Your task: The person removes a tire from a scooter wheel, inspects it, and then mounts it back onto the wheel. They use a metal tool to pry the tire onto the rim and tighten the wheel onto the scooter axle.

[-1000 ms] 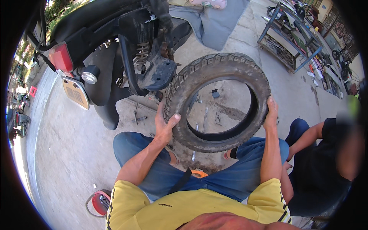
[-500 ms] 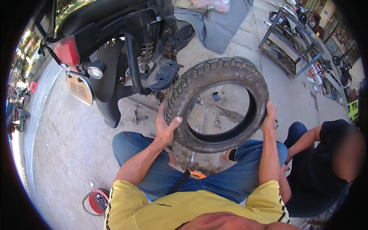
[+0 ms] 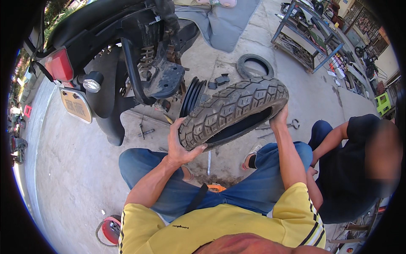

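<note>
A black tyre (image 3: 241,106) with chunky tread is held up in front of me, tilted so its tread faces upward and away. My left hand (image 3: 179,146) grips its left end, thumb on the near sidewall. At the opposite end my right hand (image 3: 280,117) holds it, with the fingers partly hidden behind the rubber. Behind the tyre a black wheel rim (image 3: 194,97) stands beside the scooter (image 3: 163,78), partly covered by the tyre. On the ground below lies a shiny metal bar (image 3: 209,163), its upper part hidden.
Another tyre (image 3: 242,67) lies flat farther off. A person in black (image 3: 349,182) crouches close on my right. Beyond stands a blue-framed cart (image 3: 311,36). A ring-ended tool (image 3: 294,124) lies right of the tyre, a red round object (image 3: 111,230) at lower left.
The tyre has tipped from showing its open side toward me to showing its tread, both hands still on it. The rim and the tyre on the ground have come into sight behind it.
</note>
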`<state>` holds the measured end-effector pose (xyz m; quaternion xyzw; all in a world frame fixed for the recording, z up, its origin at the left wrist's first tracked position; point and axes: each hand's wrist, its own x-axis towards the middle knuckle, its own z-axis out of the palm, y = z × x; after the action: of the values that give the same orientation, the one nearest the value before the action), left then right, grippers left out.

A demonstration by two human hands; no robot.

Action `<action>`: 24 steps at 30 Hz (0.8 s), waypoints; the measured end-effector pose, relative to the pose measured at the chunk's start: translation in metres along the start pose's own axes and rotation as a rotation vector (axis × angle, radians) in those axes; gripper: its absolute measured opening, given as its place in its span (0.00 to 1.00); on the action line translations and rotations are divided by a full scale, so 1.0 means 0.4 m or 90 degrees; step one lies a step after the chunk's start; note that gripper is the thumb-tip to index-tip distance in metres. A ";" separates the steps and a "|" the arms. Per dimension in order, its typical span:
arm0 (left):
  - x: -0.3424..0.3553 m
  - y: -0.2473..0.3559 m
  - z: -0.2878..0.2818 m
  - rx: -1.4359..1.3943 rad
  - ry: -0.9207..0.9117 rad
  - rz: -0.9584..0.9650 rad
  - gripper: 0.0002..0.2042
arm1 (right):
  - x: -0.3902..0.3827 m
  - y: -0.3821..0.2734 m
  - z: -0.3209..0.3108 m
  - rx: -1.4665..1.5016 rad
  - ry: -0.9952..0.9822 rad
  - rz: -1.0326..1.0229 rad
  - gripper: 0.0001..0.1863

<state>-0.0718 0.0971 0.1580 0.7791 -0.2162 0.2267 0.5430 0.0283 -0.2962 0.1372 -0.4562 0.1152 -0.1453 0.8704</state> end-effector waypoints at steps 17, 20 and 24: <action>-0.022 -0.069 0.018 -0.036 -0.004 -0.396 0.45 | 0.165 0.258 0.042 -0.139 0.086 0.293 0.39; 0.015 -0.089 0.021 -0.059 0.028 -0.435 0.42 | 0.215 0.351 -0.008 -0.220 0.081 0.305 0.43; 0.021 -0.087 0.020 0.043 0.028 -0.433 0.43 | 0.206 0.390 0.003 -0.219 0.116 0.374 0.38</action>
<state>-0.0439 0.0999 0.1343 0.8193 0.0755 0.0561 0.5656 0.1286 -0.2404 0.0033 -0.5286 0.3418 0.0926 0.7715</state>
